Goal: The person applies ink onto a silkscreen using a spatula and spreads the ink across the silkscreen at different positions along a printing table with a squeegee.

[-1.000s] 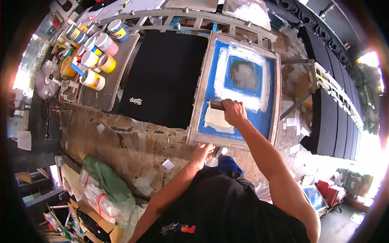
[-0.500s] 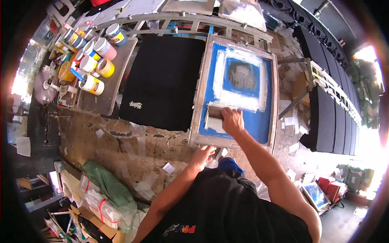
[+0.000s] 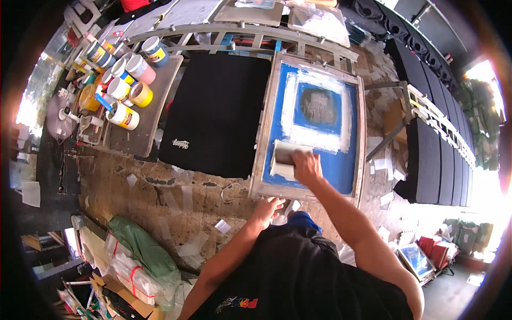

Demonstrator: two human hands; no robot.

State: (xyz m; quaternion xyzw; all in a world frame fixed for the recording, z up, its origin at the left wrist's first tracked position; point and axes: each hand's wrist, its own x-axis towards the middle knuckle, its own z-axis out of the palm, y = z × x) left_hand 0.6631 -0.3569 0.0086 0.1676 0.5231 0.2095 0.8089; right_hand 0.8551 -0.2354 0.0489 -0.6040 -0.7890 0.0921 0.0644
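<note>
1. Flat, grey-brown scraper (image 3: 285, 155) sits on the blue, pale-framed flat screen (image 3: 337, 172), lower left.
2. Right hand (image 3: 308, 166) grips it.
3. Left hand (image 3: 266, 211), fingers loosely spread, is by the screen's near edge.

Your shirt (image 3: 298, 272) is creased matt black cloth. Right of centre, your squeegee (image 3: 285, 155) looks dull, the blue screen (image 3: 341, 168) smooth, its white streaks (image 3: 320, 141) pasty. Your tubs (image 3: 125, 117), upper left, are smooth, slightly glossy plastic; the wrap (image 3: 125, 264), lower left, is shiny, crinkled plastic. The floor (image 3: 144, 173) looks rough, scuffed.
</note>
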